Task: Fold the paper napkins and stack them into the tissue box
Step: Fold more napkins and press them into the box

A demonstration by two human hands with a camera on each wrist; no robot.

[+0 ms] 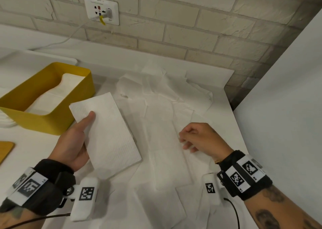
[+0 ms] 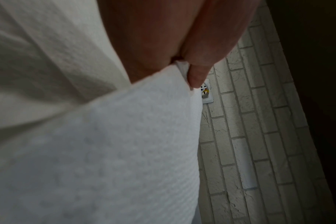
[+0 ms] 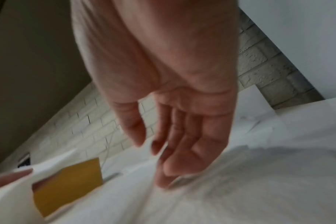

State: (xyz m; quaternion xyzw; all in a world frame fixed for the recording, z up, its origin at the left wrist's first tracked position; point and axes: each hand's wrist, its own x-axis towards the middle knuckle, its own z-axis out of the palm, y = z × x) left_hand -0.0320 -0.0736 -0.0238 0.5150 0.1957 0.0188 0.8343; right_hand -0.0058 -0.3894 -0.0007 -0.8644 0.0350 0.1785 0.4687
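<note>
The desk (image 1: pixel 122 202) in front of me is white, and most of its middle and far right corner lies under loose unfolded napkins (image 1: pixel 167 96), crumpled toward the brick wall and flatter near my edge. The yellow tissue box (image 1: pixel 41 120) stands by the left edge, open on top, with folded napkins already stacked inside it. My folded napkin (image 1: pixel 111 133) is up off the desk just beside the box's near right corner. My left hand (image 1: pixel 73 141) pinches it along its left edge, thumb on top and fingers beneath; the left wrist view shows the thumb pressed onto the paper. My right hand (image 1: pixel 200 136) hangs loosely curled over the flat sheets near the right edge and holds nothing, though its fingertips (image 3: pixel 163 181) look to be brushing the paper. The step, as I judge it, is carrying this one into the box. To do it well I should keep the pinch light but flat so the fold stays closed, turn the long side to match the box, lower it square onto the stack, and press once before letting go.
</note>
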